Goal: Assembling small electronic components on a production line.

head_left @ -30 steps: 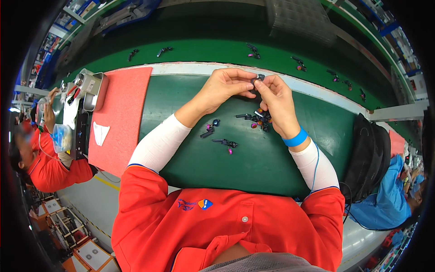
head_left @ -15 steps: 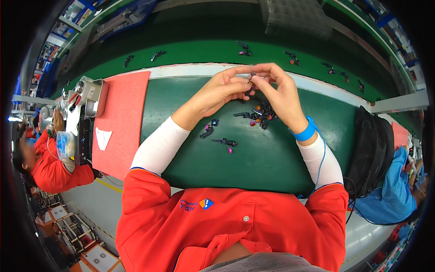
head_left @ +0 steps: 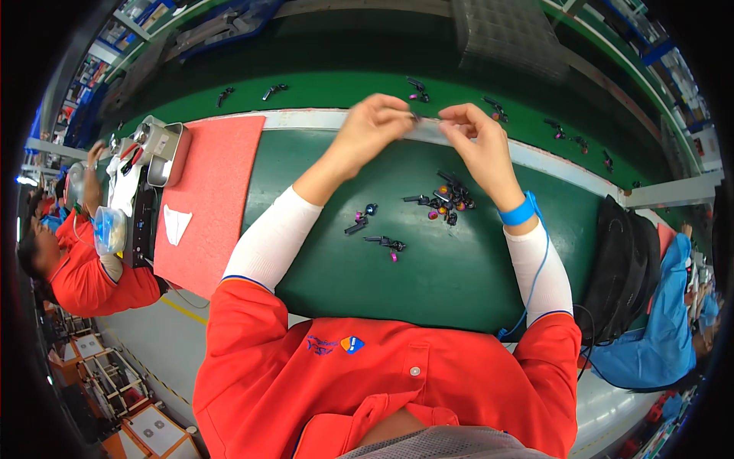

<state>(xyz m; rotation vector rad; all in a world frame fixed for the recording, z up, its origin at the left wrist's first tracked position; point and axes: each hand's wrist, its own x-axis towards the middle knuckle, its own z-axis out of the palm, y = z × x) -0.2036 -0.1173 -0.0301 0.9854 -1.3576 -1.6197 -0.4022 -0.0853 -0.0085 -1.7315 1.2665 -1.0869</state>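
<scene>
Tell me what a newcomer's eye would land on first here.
Probably the bright red shirt, filling the bottom centre. Next, at top centre, come the wearer's left hand, holding a small, blurred dark part, and right hand, just apart from it. The pink-red mat at left also stands out, as does the orange-and-pink-flecked pile of dark parts on the green tabletop.

From where I stand, the bench [head_left: 329,283] below the left hand [head_left: 367,136] looks smooth, faintly glossy. Dark parts [head_left: 448,200] near the right hand [head_left: 485,151] shine like plastic. Left of the left hand, the sheet [head_left: 218,180] looks matt, the tray [head_left: 173,162] shiny metal.
</scene>
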